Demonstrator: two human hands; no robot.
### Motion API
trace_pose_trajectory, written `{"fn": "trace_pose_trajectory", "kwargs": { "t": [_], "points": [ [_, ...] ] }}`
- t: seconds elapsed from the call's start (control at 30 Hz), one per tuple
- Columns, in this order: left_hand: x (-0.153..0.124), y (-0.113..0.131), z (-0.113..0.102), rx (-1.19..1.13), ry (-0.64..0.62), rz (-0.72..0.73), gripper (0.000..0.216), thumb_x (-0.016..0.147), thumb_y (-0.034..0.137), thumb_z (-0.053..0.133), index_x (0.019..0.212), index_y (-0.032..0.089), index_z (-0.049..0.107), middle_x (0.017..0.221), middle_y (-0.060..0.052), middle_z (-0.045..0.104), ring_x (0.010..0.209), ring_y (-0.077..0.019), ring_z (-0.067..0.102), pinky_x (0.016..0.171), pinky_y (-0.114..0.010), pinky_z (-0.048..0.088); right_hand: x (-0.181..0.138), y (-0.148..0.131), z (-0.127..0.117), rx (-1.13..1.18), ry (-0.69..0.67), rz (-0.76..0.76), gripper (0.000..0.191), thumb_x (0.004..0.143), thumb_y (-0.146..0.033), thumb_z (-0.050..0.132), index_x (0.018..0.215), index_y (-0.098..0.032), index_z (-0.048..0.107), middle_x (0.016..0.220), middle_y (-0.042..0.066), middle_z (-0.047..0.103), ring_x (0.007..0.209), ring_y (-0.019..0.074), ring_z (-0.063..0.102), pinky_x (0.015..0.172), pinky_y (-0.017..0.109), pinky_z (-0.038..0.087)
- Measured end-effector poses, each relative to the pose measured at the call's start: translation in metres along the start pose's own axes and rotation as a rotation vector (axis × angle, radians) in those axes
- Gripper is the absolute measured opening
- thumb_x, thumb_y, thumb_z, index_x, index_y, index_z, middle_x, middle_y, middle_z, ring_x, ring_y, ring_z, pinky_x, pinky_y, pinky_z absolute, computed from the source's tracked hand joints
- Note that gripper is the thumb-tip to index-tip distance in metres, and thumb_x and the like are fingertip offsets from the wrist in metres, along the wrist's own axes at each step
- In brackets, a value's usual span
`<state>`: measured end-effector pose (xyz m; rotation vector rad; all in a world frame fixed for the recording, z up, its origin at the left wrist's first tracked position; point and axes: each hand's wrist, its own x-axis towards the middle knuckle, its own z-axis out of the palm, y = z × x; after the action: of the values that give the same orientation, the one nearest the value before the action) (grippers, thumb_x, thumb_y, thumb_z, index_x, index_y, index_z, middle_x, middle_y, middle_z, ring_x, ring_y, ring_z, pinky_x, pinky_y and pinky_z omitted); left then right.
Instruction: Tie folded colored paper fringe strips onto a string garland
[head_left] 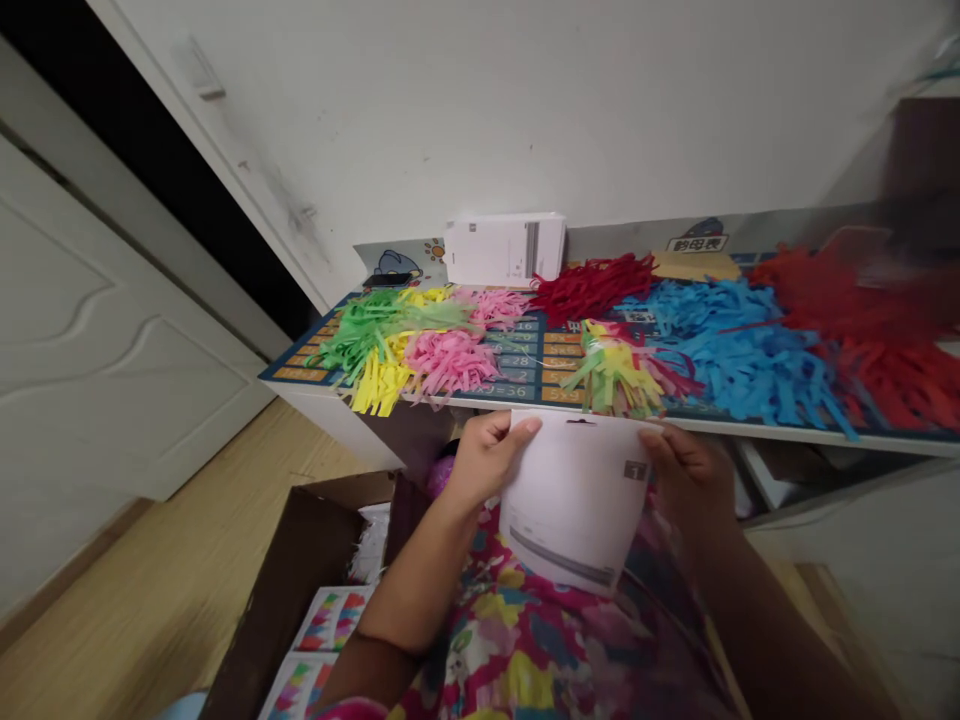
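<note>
Two hands, left hand (487,455) and right hand (686,470), each grip the white card (574,510) near the surface (525,395) with paper tassels (615,375).

You hold a white card sheet (574,500) with a grey stripe and a small grey square. Beyond it lie shredded paper tassels: green (367,330), yellow (382,385), pink (448,362), dark red (592,285), blue (739,355), bright red (877,340). Your floral garment (540,650) mixes pink, yellow, blue.
</note>
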<state>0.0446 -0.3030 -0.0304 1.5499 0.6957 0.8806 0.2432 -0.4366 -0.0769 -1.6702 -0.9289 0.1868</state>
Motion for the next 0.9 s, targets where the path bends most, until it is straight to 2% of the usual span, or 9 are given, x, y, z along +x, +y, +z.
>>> {"fn": "trace_pose_trajectory", "kwargs": {
  "t": [0.13, 0.27, 0.33, 0.43, 0.5, 0.63, 0.77, 0.83, 0.9],
  "points": [
    [-0.001, -0.008, -0.002, -0.075, -0.001, -0.027, 0.048, 0.073, 0.053, 0.079, 0.056, 0.012, 0.061, 0.055, 0.003, 0.051, 0.054, -0.0083, 0.041, 0.053, -0.021, 0.034, -0.004, -0.004, 0.002, 0.116, -0.069, 0.039, 0.045, 0.087, -0.059, 0.058, 0.079, -0.017, 0.072, 0.059, -0.001, 0.059, 0.055, 0.0143, 0.05, 0.051, 0.024, 0.037],
    [-0.001, -0.012, 0.0, -0.122, 0.047, -0.021, 0.038, 0.075, 0.05, 0.079, 0.076, 0.012, 0.076, 0.07, -0.002, 0.07, 0.065, -0.0139, 0.058, 0.065, -0.025, 0.045, -0.01, -0.01, 0.008, 0.144, -0.048, 0.104, 0.045, 0.086, -0.058, 0.06, 0.065, -0.018, 0.062, 0.055, -0.003, 0.047, 0.054, 0.0116, 0.042, 0.049, 0.022, 0.031],
    [0.0, -0.012, 0.001, -0.198, 0.047, -0.064, 0.041, 0.07, 0.051, 0.082, 0.081, 0.012, 0.078, 0.071, -0.004, 0.073, 0.065, -0.0153, 0.061, 0.064, -0.027, 0.047, -0.011, -0.011, 0.01, 0.178, -0.074, 0.105, 0.044, 0.084, -0.057, 0.063, 0.064, -0.018, 0.061, 0.056, -0.003, 0.048, 0.056, 0.012, 0.042, 0.05, 0.023, 0.031],
    [0.004, -0.011, 0.002, -0.307, 0.01, -0.144, 0.05, 0.056, 0.054, 0.089, 0.078, 0.01, 0.079, 0.065, -0.006, 0.072, 0.06, -0.0166, 0.062, 0.061, -0.028, 0.05, -0.006, -0.01, 0.009, 0.358, -0.16, 0.121, 0.041, 0.084, -0.056, 0.063, 0.071, -0.017, 0.065, 0.062, 0.0, 0.055, 0.057, 0.0137, 0.046, 0.051, 0.024, 0.035],
    [0.007, -0.011, 0.001, -0.306, 0.006, -0.149, 0.049, 0.054, 0.053, 0.091, 0.076, 0.01, 0.079, 0.065, -0.006, 0.073, 0.059, -0.0163, 0.062, 0.061, -0.028, 0.05, -0.001, -0.01, 0.007, 0.389, -0.18, 0.094, 0.043, 0.083, -0.057, 0.062, 0.065, -0.018, 0.06, 0.058, -0.001, 0.051, 0.054, 0.0128, 0.043, 0.05, 0.024, 0.034],
    [0.013, -0.006, -0.003, -0.165, -0.004, -0.104, 0.041, 0.064, 0.047, 0.087, 0.082, 0.012, 0.08, 0.077, -0.007, 0.077, 0.065, -0.0154, 0.064, 0.064, -0.026, 0.05, 0.008, -0.012, 0.003, 0.184, -0.097, -0.041, 0.05, 0.085, -0.057, 0.057, 0.054, -0.02, 0.047, 0.051, -0.004, 0.04, 0.05, 0.0108, 0.038, 0.047, 0.023, 0.028],
    [0.021, 0.018, -0.011, 0.161, -0.012, 0.084, 0.031, 0.07, 0.036, 0.083, 0.094, 0.017, 0.081, 0.091, -0.008, 0.078, 0.08, -0.019, 0.068, 0.072, -0.026, 0.052, 0.011, -0.02, -0.001, 0.044, -0.091, -0.165, 0.051, 0.088, -0.056, 0.051, 0.053, -0.02, 0.042, 0.048, -0.004, 0.036, 0.047, 0.0097, 0.036, 0.047, 0.023, 0.026],
    [0.027, 0.035, -0.013, 0.338, -0.13, 0.173, 0.021, 0.073, 0.034, 0.08, 0.087, 0.018, 0.081, 0.087, -0.008, 0.078, 0.078, -0.019, 0.068, 0.071, -0.026, 0.05, 0.013, -0.025, -0.003, 0.003, -0.108, -0.21, 0.054, 0.088, -0.058, 0.049, 0.051, -0.02, 0.037, 0.046, -0.005, 0.033, 0.046, 0.0093, 0.033, 0.047, 0.023, 0.024],
    [0.036, 0.049, -0.015, 0.444, -0.336, 0.203, 0.019, 0.079, 0.035, 0.075, 0.08, 0.017, 0.081, 0.079, -0.007, 0.076, 0.071, -0.0168, 0.065, 0.065, -0.024, 0.047, 0.016, -0.03, -0.007, -0.003, -0.129, -0.224, 0.054, 0.088, -0.059, 0.048, 0.051, -0.021, 0.035, 0.047, -0.005, 0.032, 0.046, 0.0094, 0.032, 0.047, 0.024, 0.024]
  ]
}}
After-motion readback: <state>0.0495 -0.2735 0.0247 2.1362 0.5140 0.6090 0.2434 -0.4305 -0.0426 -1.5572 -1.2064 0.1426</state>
